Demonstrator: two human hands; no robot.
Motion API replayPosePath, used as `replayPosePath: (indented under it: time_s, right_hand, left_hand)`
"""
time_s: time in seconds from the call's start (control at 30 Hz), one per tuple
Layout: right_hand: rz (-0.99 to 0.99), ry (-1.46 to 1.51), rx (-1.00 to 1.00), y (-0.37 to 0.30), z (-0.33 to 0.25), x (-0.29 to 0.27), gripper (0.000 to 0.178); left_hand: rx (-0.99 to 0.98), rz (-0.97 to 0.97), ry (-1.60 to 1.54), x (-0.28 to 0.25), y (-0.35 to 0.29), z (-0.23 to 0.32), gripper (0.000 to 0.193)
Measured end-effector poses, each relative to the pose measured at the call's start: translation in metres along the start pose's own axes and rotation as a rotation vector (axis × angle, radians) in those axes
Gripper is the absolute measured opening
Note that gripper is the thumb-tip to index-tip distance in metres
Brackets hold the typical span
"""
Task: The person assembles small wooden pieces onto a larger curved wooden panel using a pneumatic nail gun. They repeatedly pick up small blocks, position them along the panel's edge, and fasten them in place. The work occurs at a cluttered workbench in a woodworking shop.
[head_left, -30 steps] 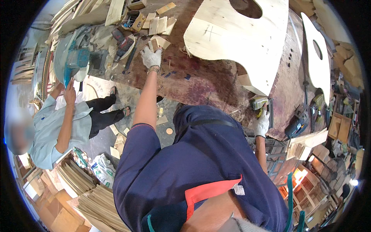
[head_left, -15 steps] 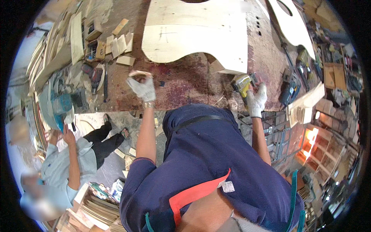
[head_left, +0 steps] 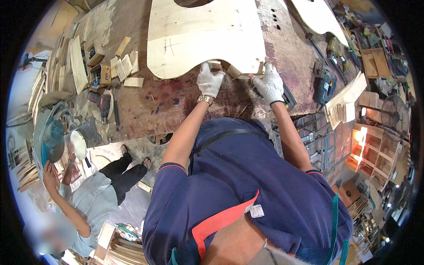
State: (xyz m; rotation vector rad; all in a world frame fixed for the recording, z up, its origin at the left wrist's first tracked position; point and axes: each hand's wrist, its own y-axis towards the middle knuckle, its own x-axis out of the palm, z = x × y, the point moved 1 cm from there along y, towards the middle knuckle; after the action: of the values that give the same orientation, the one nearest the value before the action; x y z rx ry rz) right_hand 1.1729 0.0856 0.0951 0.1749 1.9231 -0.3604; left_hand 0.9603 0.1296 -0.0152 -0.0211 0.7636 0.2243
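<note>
A large pale plywood panel (head_left: 198, 42) with a wavy near edge and a pencilled cross lies on the worn workbench (head_left: 145, 108). Both of my hands wear white gloves with bare fingertips. At the curved near edge, my left hand (head_left: 209, 82) is closed on the panel, its fingertips partly hidden. My right hand (head_left: 269, 85) grips the panel's near right corner, thumb toward the left. Between the hands, a wooden strip (head_left: 232, 70) shows under the edge. A dark tool (head_left: 288, 96) lies just right of my right hand, mostly hidden.
Small wood offcuts (head_left: 126, 66) and a red-black cordless drill (head_left: 104, 106) lie left. Right are a second cut panel (head_left: 320, 17), a dark blue power tool (head_left: 324, 86) and stacked wood pieces (head_left: 343, 106). A co-worker (head_left: 95, 194) handles a teal machine (head_left: 53, 137) at left.
My right hand has let go of the yellow tool and taken the panel's corner. My left hand has come right to the panel's edge. The panel appears further left in view.
</note>
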Motion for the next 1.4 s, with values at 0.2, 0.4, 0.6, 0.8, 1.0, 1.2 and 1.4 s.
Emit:
replayPosePath:
  time_s: [0.2, 0.4, 0.6, 0.8, 1.0, 1.2, 1.4]
  right_hand:
    - [-0.017, 0.226, 0.038, 0.011, 0.0, 0.01, 0.111]
    - [0.015, 0.407, 0.043, 0.016, 0.012, 0.021, 0.111]
    - [0.05, 0.423, 0.025, 0.019, 0.014, 0.021, 0.106]
    - [-0.012, 0.558, 0.066, 0.015, 0.006, 0.009, 0.1]
    - [-0.025, 0.581, 0.091, 0.014, 0.006, 0.012, 0.095]
    - [-0.05, 0.688, 0.11, 0.02, 0.021, 0.025, 0.093]
    - [-0.055, 0.596, 0.114, 0.019, 0.016, 0.016, 0.091]
  left_hand:
    - [0.058, 0.139, -0.029, 0.024, 0.007, -0.011, 0.045]
    - [-0.039, 0.099, 0.111, 0.034, 0.003, -0.017, 0.054]
    - [0.071, 0.198, -0.05, 0.049, 0.011, -0.028, 0.063]
    - [-0.018, 0.145, -0.006, 0.044, 0.011, -0.016, 0.06]
    - [-0.042, 0.097, 0.039, 0.05, 0.012, -0.024, 0.062]
    - [0.004, 0.191, 0.146, 0.057, 0.009, -0.025, 0.049]
    - [0.011, 0.229, 0.148, 0.057, 0.012, -0.024, 0.045]
